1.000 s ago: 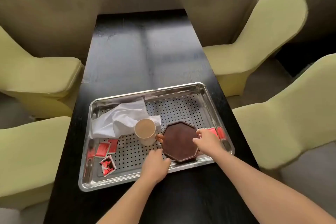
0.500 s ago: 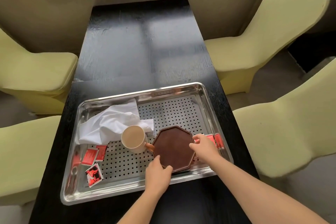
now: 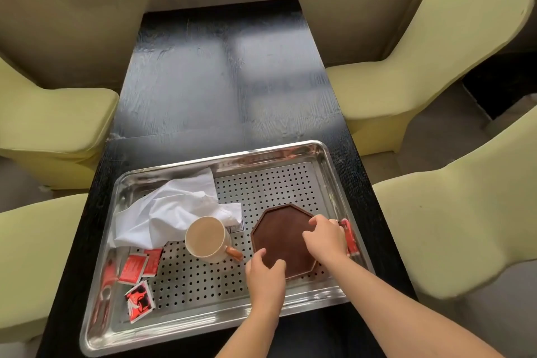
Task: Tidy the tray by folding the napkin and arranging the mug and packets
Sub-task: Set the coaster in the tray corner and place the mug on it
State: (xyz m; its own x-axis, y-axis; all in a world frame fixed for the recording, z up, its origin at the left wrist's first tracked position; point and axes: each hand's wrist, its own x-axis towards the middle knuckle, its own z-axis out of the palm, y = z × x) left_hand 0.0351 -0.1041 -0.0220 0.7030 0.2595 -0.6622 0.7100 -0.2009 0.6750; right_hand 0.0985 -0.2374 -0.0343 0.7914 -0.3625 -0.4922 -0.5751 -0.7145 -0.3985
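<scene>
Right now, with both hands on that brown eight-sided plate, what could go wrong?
The left hand works right beside the cream mug's brown handle; a nudge could tip the mug. Sliding the brown octagonal plate may also drag the red packets tucked at its right edge, beside the right hand.

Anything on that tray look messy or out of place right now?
Yes. The white napkin lies crumpled in the tray's far-left corner, its edge beside the mug. Red packets are scattered near-left, with another by the right rim.
</scene>
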